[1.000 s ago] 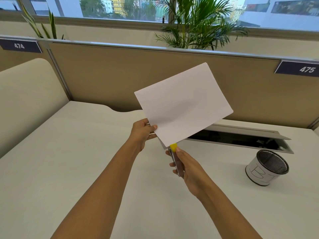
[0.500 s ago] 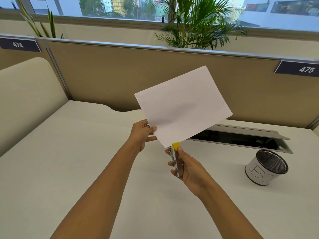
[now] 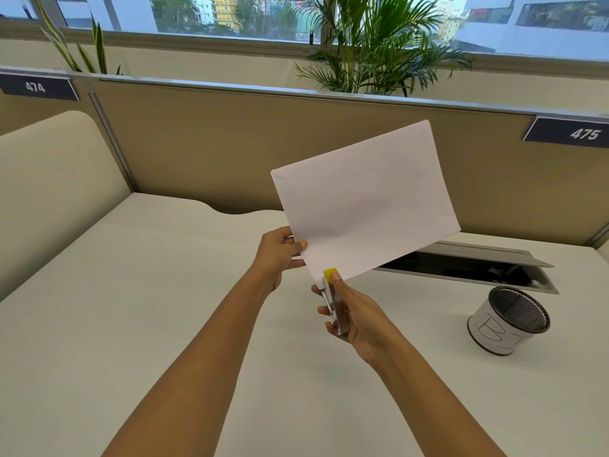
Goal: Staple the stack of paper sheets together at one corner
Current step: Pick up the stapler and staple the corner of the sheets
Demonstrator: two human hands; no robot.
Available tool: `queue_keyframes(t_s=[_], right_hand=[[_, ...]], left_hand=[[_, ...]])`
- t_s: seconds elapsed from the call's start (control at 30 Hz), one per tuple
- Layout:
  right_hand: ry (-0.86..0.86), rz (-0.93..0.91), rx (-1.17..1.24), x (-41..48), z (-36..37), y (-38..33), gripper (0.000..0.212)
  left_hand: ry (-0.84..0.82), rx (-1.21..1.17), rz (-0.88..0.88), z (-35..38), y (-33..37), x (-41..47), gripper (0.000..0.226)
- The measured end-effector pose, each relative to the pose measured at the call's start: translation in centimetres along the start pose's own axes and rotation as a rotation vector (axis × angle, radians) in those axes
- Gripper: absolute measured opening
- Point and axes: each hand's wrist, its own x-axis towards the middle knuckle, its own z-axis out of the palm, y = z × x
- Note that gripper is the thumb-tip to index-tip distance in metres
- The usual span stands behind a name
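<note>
A stack of white paper sheets [image 3: 365,202] is held up in the air above the desk, tilted with one corner pointing down. My left hand [image 3: 278,252] pinches its lower left edge. My right hand [image 3: 354,316] grips a small stapler [image 3: 331,296] with a yellow tip. The stapler's jaws sit over the bottom corner of the stack, and my thumb rests on the yellow end.
The white desk [image 3: 164,324] lies below. A mesh pen cup [image 3: 509,319] wrapped in white paper stands at the right. Behind it, an open cable tray [image 3: 468,268] is set into the desk. A tan partition [image 3: 214,143] closes the back and left.
The stapler's yellow tip has slid further onto the paper's bottom corner. The paper has turned slightly and both hands stay in nearly the same place.
</note>
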Motion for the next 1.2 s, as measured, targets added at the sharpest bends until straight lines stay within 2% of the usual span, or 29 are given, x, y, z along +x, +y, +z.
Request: queue_keyframes(t_s=[0.23,0.63,1.2], right_hand=[[0.018,0.018,0.037,0.0,-0.1,0.2,0.051],[-0.019,-0.034,0.102,1.0,-0.4,1.5,0.029],[-0.022,-0.037,0.167,1.8,-0.3,2.2,0.037]], left_hand=[[-0.02,-0.009,-0.045,-0.2,-0.2,-0.1,0.036],[-0.043,-0.002,-0.08,0.0,-0.4,0.0,0.037],[-0.064,-0.003,-0.084,-0.1,-0.3,-0.2,0.036]])
